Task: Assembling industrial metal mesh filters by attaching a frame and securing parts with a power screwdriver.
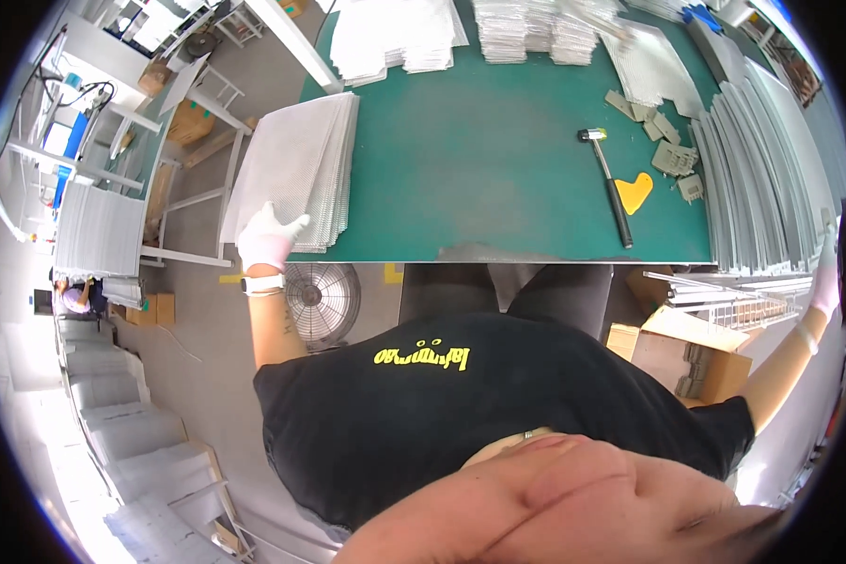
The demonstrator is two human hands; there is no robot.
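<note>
While the left hand (269,235) rests spread, the mesh sheet stack (296,169) lies under it.

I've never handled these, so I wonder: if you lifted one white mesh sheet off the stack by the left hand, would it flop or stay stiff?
Probably light and a bit springy: the perforated sheets look thin and full of holes. One may sag when lifted by a corner, as the gloved left hand rests on the stack's near edge. Sheets might slide, since the stack overhangs the green table.
</note>
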